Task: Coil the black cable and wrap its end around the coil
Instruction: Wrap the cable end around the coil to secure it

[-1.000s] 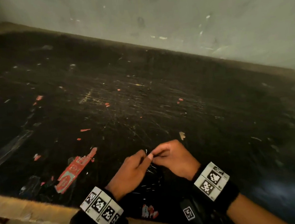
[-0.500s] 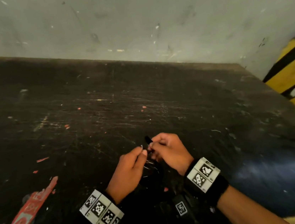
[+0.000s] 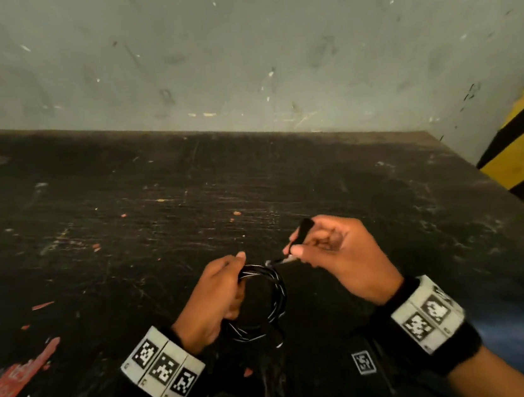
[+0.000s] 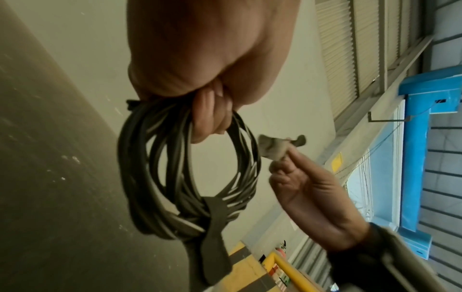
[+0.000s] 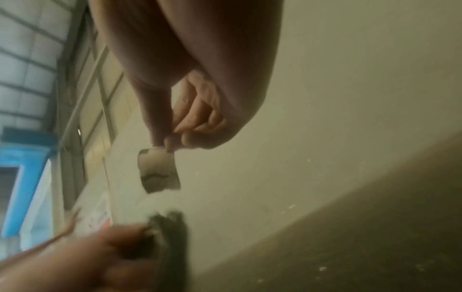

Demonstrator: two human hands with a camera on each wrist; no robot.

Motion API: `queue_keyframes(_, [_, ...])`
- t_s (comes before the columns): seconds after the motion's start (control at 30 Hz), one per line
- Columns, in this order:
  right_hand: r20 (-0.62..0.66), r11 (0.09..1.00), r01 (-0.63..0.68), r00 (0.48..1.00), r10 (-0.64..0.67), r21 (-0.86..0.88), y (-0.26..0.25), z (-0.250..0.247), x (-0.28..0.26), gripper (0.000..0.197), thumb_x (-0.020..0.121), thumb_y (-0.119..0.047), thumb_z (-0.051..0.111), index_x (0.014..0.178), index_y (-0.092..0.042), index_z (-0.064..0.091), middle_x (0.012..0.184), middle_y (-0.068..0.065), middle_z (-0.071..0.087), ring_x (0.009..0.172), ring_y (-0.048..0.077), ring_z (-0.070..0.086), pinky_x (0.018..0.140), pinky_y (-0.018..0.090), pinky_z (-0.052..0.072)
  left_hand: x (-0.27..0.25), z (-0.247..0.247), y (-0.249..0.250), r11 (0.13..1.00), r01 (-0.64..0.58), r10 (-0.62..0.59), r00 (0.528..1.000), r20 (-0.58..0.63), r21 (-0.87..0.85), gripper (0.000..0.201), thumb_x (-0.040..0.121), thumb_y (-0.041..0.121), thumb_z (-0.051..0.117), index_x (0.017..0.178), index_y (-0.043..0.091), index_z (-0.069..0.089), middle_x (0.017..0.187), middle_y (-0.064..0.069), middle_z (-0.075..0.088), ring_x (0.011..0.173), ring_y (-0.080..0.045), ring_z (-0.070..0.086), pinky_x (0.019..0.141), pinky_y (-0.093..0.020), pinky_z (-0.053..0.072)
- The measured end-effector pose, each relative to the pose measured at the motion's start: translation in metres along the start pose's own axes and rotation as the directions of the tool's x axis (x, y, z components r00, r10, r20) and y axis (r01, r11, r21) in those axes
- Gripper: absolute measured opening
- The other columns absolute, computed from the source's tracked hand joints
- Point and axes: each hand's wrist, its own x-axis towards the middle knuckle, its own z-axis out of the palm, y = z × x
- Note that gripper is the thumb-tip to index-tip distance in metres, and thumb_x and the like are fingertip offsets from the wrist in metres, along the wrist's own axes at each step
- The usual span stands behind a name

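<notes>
Black cable (image 3: 273, 291), wound into a round coil of several loops, hangs from our left hand (image 3: 215, 298), whose fingers curl around the coil's top. The coil sits low and near us, above the dark scratched tabletop (image 3: 126, 231).

Half a second ago our two hands met fingertip to fingertip over a tight bundle. Now they have drawn apart, and the open ring of the coil shows between them. Our right hand (image 3: 337, 255) has lifted to the right, pinching a small pale piece (image 5: 158, 170) together with a black tip (image 3: 304, 227). We judge the coiling is done and the end is freed for wrapping.

A flat dark strap (image 4: 215, 227) crosses the coil's lower side. The pale piece may be a connector or a tab; blur leaves us unsure. How the pinched end joins the coil is hidden.
</notes>
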Motion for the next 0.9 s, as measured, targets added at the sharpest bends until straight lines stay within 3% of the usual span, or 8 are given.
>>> queue_keyframes(0.1, [0.175, 0.996, -0.09, 0.98, 0.093, -0.025, -0.001, -0.01, -0.011, 0.01, 0.081, 0.0, 0.068, 0.088, 0.002, 0.063, 0.078, 0.016, 0.071, 0.059, 0.008, 0.063, 0.049, 0.015, 0.048, 0.001, 0.018, 0.005, 1.0, 0.008, -0.007, 0.999, -0.042, 0.019, 0.029, 0.096, 0.033, 0.043, 0.073, 0.017, 0.047, 0.043, 0.006, 0.034, 0.032, -0.005, 0.028, 0.031, -0.018, 0.017])
queue_keyframes(0.2, [0.203, 0.967, 0.017, 0.979, 0.036, -0.254, 0.02, -0.007, -0.019, 0.014, 0.078, -0.009, 0.075, 0.08, -0.001, 0.064, 0.069, 0.004, 0.063, 0.056, -0.001, 0.053, 0.054, 0.011, 0.041, -0.004, 0.038, 0.009, 0.997, 0.009, -0.003, 0.997, -0.072, 0.078, 0.026, 0.097, 0.032, 0.043, 0.077, 0.015, 0.049, 0.044, 0.004, 0.037, 0.03, -0.005, 0.031, 0.031, -0.016, 0.019])
queue_keyframes(0.3, [0.178, 0.831, 0.276, 0.96, -0.215, -0.483, 0.041, -0.008, -0.022, 0.008, 0.075, -0.026, 0.074, 0.077, -0.021, 0.068, 0.094, -0.009, 0.06, 0.088, 0.002, 0.054, 0.079, 0.015, 0.041, -0.007, 0.048, 0.012, 0.991, 0.016, -0.003, 0.996, -0.092, 0.135, 0.028, 0.097, 0.032, 0.042, 0.073, 0.017, 0.046, 0.041, 0.005, 0.035, 0.03, -0.005, 0.029, 0.033, -0.017, 0.018])
queue_keyframes(0.4, [0.207, 0.809, 0.315, 0.948, -0.242, -0.496, 0.053, -0.009, -0.025, 0.008, 0.076, -0.015, 0.072, 0.083, -0.019, 0.072, 0.119, -0.002, 0.057, 0.106, 0.005, 0.055, 0.09, 0.015, 0.043, -0.008, 0.056, 0.013, 0.99, 0.019, -0.013, 0.999, -0.043, 0.141, 0.029, 0.097, 0.034, 0.042, 0.073, 0.017, 0.046, 0.041, 0.006, 0.037, 0.032, -0.007, 0.03, 0.034, -0.019, 0.022])
queue_keyframes(0.57, [-0.075, 0.821, 0.314, 0.916, -0.394, -0.476, 0.064, -0.01, -0.024, 0.013, 0.072, -0.002, 0.066, 0.079, -0.01, 0.072, 0.098, 0.0, 0.067, 0.091, -0.001, 0.06, 0.083, 0.007, 0.043, -0.015, 0.062, 0.011, 1.0, -0.024, 0.024, 1.0, -0.016, 0.004, 0.024, 0.095, 0.03, 0.049, 0.086, 0.009, 0.057, 0.052, -0.007, 0.058, 0.047, -0.019, 0.06, 0.048, -0.027, 0.049])
queue_keyframes(0.7, [-0.16, 0.831, 0.287, 0.901, -0.403, -0.475, 0.072, -0.007, -0.028, 0.009, 0.074, -0.008, 0.066, 0.08, -0.01, 0.073, 0.097, 0.002, 0.068, 0.091, 0.002, 0.061, 0.082, 0.014, 0.048, -0.024, 0.063, 0.001, 0.981, 0.017, -0.017, 1.0, 0.0, -0.192, 0.025, 0.096, 0.028, 0.048, 0.078, 0.011, 0.055, 0.051, -0.005, 0.051, 0.043, -0.018, 0.051, 0.058, -0.037, 0.05])
queue_keyframes(0.8, [-0.012, 0.762, 0.347, 0.907, -0.422, -0.546, 0.073, -0.008, -0.033, 0.01, 0.076, -0.017, 0.065, 0.081, -0.017, 0.073, 0.108, 0.0, 0.067, 0.103, 0.01, 0.056, 0.087, 0.027, 0.047, -0.028, 0.064, -0.004, 0.991, -0.023, 0.018, 0.999, -0.04, -0.133, 0.024, 0.096, 0.027, 0.047, 0.075, 0.014, 0.05, 0.048, 0.002, 0.043, 0.036, -0.009, 0.035, 0.043, -0.027, 0.038])
queue_keyframes(0.9, [0.231, 0.633, 0.467, 0.877, -0.422, -0.618, 0.069, -0.012, -0.037, 0.014, 0.076, -0.01, 0.067, 0.086, -0.019, 0.07, 0.114, 0.0, 0.065, 0.105, 0.017, 0.057, 0.085, 0.036, 0.05, -0.032, 0.065, -0.004, 0.997, -0.069, 0.07, 0.997, -0.022, 0.023, 0.016, 0.095, 0.025, 0.047, 0.084, 0.014, 0.051, 0.048, 0.004, 0.043, 0.037, -0.008, 0.035, 0.04, -0.023, 0.034])
